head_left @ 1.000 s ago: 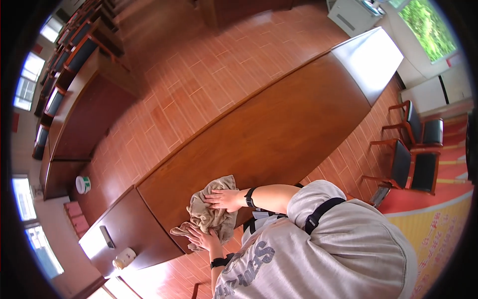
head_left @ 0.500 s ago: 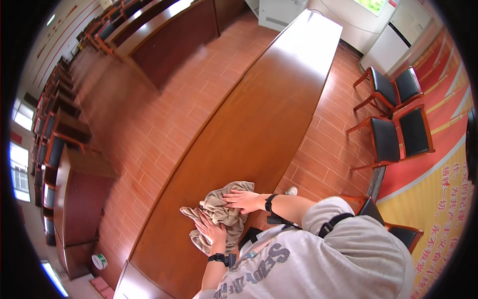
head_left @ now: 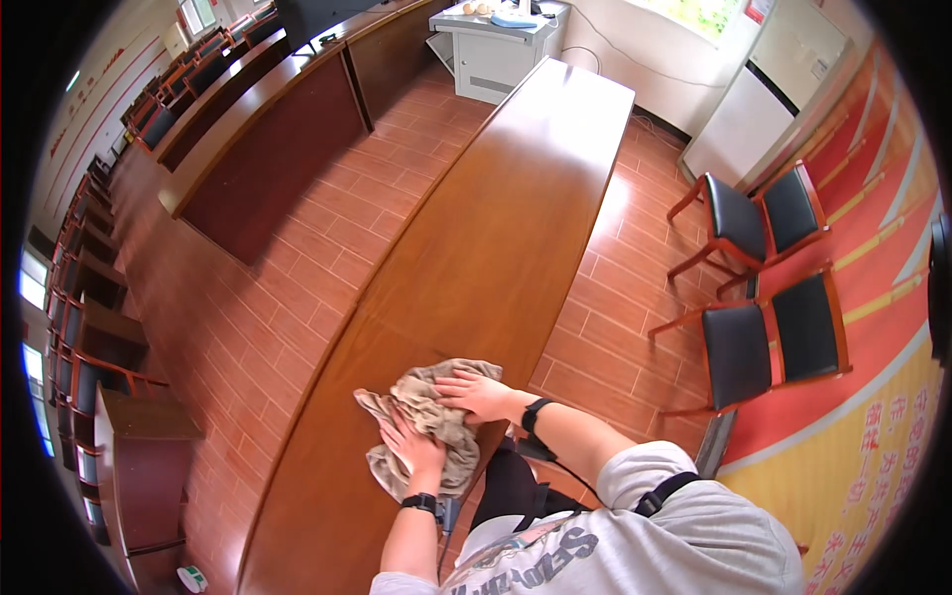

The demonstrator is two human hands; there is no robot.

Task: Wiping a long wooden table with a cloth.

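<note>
Left hand (head_left: 415,446) and right hand (head_left: 476,394) both lie flat, fingers spread, pressing on a crumpled beige cloth (head_left: 428,426); neither grips it. Cloth sits at near end of long glossy wooden table (head_left: 496,228). Right: two black-padded, red-framed chairs (head_left: 764,288). Far end: grey cabinet (head_left: 491,45).

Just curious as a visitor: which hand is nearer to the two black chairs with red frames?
The right hand, resting on the crumpled beige cloth's chair-side edge; the left hand presses the cloth farther from the chairs.
</note>
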